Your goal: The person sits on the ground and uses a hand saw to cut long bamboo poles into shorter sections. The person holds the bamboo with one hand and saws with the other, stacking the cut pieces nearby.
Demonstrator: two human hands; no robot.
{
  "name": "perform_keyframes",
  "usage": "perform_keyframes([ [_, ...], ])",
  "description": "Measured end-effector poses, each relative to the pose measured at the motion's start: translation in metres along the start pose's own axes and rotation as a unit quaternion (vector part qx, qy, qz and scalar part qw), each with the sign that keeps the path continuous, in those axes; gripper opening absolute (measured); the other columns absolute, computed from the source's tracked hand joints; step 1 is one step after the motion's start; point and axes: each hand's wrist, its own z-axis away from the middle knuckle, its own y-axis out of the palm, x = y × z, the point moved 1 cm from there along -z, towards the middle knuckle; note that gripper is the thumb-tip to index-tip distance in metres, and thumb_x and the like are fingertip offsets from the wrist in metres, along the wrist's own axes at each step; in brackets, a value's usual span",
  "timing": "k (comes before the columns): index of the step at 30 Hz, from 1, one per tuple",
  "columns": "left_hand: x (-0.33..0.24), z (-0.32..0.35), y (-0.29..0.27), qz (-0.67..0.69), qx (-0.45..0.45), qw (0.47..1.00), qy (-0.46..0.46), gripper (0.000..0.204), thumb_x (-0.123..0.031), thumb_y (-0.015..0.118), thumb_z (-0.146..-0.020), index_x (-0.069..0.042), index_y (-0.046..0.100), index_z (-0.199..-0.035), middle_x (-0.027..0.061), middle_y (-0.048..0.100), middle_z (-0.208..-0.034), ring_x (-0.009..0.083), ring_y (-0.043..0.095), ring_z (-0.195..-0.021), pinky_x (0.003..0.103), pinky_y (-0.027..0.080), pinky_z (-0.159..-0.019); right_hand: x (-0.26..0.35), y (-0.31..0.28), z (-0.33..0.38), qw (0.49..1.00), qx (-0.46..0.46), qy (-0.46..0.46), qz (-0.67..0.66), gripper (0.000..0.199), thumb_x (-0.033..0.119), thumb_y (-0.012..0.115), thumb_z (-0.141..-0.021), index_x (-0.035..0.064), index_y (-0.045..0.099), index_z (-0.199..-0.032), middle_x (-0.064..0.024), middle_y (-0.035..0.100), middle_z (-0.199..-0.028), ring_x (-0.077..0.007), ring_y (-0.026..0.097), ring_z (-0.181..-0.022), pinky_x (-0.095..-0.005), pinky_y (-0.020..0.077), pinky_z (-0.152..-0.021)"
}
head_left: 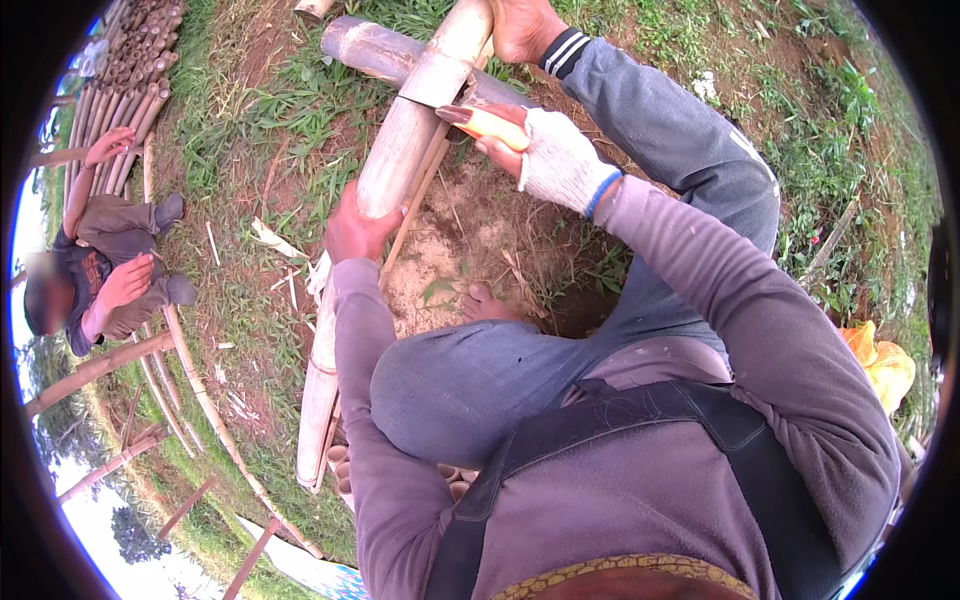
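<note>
A thick, pale bamboo pole [396, 150] slants from the top middle to the lower left. My bare left hand [362, 226] is closed round it, below a thin dark line that crosses the pole. In a white knitted glove with a blue cuff, my right hand [540, 150] grips the orange handle of a handsaw [492, 127]. The saw's thin dark blade lies across the pole, partly hidden in it. Near its upper end, my bare right foot [522, 28] rests against the pole. A greyish bamboo log [370, 50] lies crosswise underneath.
Pale sawdust [430, 262] covers the soil below the pole, near my other foot [488, 303]. Cut bamboo tubes [340, 470] lie by my left knee. At left another person [110, 260] sits near stacked bamboo poles [115, 120]. An orange-yellow bag or cloth [882, 368] lies at right.
</note>
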Motion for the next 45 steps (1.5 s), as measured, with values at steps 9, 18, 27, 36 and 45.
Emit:
perform_keyframes([
  [9, -0.002, 0.003, 0.007, -0.019, -0.004, 1.0, -0.009, 0.091, -0.048, 0.096, -0.069, -0.016, 0.063, -0.148, 0.0205, 0.079, -0.127, 0.0409, 0.077, -0.115, 0.051, 0.059, -0.099, -0.023, -0.032, 0.058, 0.987, 0.001, 0.022, -0.162, 0.042, 0.022, 0.078, -0.1, 0.0, 0.072, -0.135, -0.0139, 0.083, -0.116, -0.0237, 0.081, -0.096, -0.0358, 0.0615, -0.085],
  [18, 0.004, 0.003, 0.002, 0.003, -0.001, 1.0, -0.014, 0.097, -0.051, 0.097, -0.066, -0.016, 0.064, -0.151, 0.0199, 0.08, -0.126, 0.04, 0.077, -0.116, 0.048, 0.058, -0.1, -0.021, -0.035, 0.071, 0.992, -0.023, -0.024, -0.125, 0.048, 0.032, 0.076, -0.102, 0.0042, 0.069, -0.14, -0.0189, 0.081, -0.102, -0.0333, 0.079, -0.089, -0.0397, 0.0615, -0.082],
  [27, -0.005, -0.001, 0.006, -0.022, 0.014, 0.999, -0.021, 0.099, -0.051, 0.097, -0.068, -0.016, 0.062, -0.153, 0.0204, 0.078, -0.13, 0.0405, 0.076, -0.118, 0.05, 0.059, -0.101, -0.035, 0.003, 0.015, 0.998, -0.011, -0.006, -0.059, 0.045, 0.041, 0.074, -0.102, 0.0036, 0.075, -0.127, -0.0211, 0.08, -0.1, -0.0357, 0.078, -0.081, -0.0426, 0.0604, -0.072],
  [36, 0.004, 0.005, -0.001, -0.019, 0.001, 0.999, -0.032, 0.092, -0.051, 0.095, -0.067, -0.018, 0.065, -0.147, 0.0194, 0.079, -0.127, 0.0406, 0.076, -0.117, 0.049, 0.058, -0.101, -0.016, -0.055, 0.105, 0.985, -0.012, 0.012, -0.171, 0.044, 0.02, 0.075, -0.103, 0.0047, 0.068, -0.144, -0.0121, 0.081, -0.112, -0.0177, 0.078, -0.094, -0.0336, 0.0603, -0.085],
  [45, -0.017, 0.003, -0.009, -0.02, 0.021, 0.999, -0.013, 0.09, -0.051, 0.096, -0.067, -0.018, 0.065, -0.146, 0.0176, 0.08, -0.126, 0.0395, 0.077, -0.115, 0.051, 0.059, -0.099, -0.011, 0.009, -0.017, 0.982, -0.05, -0.055, -0.175, 0.044, 0.031, 0.076, -0.101, 0.0046, 0.074, -0.136, -0.0162, 0.083, -0.107, -0.0284, 0.081, -0.094, -0.0391, 0.0618, -0.082],
])
